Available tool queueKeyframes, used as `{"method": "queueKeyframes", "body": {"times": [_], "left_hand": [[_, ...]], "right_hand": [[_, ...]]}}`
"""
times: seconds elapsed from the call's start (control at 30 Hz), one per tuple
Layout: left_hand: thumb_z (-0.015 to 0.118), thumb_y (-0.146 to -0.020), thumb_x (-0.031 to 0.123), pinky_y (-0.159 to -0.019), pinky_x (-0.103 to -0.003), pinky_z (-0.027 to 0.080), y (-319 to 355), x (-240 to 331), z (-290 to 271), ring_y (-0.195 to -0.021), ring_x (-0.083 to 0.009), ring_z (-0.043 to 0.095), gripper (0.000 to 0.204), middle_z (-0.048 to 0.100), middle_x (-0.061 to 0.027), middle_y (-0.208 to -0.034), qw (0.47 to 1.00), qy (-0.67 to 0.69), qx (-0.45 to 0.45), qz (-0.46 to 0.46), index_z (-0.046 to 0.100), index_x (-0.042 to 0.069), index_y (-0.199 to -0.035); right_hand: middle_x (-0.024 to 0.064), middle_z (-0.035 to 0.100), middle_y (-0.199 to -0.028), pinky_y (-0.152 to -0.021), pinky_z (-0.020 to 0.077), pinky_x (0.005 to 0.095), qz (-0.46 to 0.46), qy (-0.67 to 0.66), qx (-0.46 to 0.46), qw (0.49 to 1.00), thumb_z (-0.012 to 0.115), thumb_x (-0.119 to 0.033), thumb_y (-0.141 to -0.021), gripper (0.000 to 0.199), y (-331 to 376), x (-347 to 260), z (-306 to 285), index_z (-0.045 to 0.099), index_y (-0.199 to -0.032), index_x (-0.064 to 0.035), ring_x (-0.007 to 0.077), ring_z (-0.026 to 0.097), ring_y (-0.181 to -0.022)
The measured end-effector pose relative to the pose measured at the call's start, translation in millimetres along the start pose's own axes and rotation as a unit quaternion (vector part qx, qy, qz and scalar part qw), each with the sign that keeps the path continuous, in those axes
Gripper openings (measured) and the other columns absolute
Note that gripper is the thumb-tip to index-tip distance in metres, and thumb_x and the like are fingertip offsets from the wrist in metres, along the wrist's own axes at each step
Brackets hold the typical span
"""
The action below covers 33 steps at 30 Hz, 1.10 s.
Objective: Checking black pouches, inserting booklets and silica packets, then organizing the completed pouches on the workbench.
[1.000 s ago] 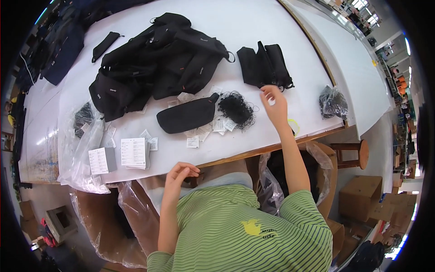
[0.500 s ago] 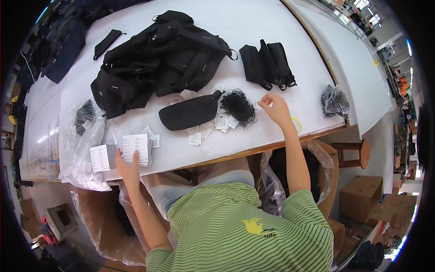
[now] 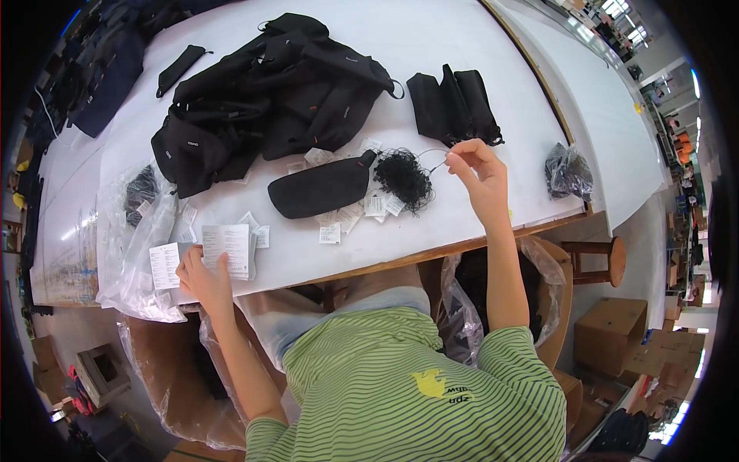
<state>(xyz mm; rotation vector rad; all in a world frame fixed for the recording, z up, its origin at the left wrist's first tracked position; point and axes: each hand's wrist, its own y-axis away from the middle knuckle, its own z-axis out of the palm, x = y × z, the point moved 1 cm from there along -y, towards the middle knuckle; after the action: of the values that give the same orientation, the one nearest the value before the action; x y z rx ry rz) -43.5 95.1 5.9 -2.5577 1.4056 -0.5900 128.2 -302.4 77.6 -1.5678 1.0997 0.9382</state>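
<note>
My right hand (image 3: 483,179) pinches a thin black string (image 3: 439,163) near the tangled bunch of black strings (image 3: 406,182). The held strand spans the gap between my fingertips and the bunch. At the near left edge of the table, my left hand (image 3: 205,283) has its fingers curled at the left side of a stack of white printed cards (image 3: 237,250), thumb lying on the face. A second set of white cards (image 3: 164,266) lies just left of that hand. Between the hands rests a black zip pouch (image 3: 319,189), with small white labels (image 3: 329,232) around and under it.
A heap of black bags (image 3: 281,92) covers the far middle. Several black pouches (image 3: 454,104) lie far right, a narrow one (image 3: 179,69) far left. Clear plastic bags (image 3: 138,254) sit left; a bagged black bundle (image 3: 568,173) sits right. Lined cartons (image 3: 165,369) stand below the table edge.
My right hand has moved slightly right, drawing the string away from the bunch. My left fingers have curled in and the thumb has come onto the card stack.
</note>
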Motion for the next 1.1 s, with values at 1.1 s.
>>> {"method": "queueKeyframes", "body": {"times": [1.1], "left_hand": [[0.084, -0.063, 0.031, -0.092, -0.037, 0.043, 45, 84, -51, -0.108, -0.0309, 0.057, 0.082, 0.058, -0.0187, -0.117, 0.888, 0.34, -0.308, -0.012, 0.043, 0.001, -0.126]], "right_hand": [[0.0067, 0.061, -0.074, -0.062, 0.046, 0.0347, 0.134, 0.374, -0.165, 0.903, 0.066, -0.016, -0.081, 0.011, 79, 55, 5, 0.06, -0.086, -0.009, 0.0246, 0.06, -0.068]]}}
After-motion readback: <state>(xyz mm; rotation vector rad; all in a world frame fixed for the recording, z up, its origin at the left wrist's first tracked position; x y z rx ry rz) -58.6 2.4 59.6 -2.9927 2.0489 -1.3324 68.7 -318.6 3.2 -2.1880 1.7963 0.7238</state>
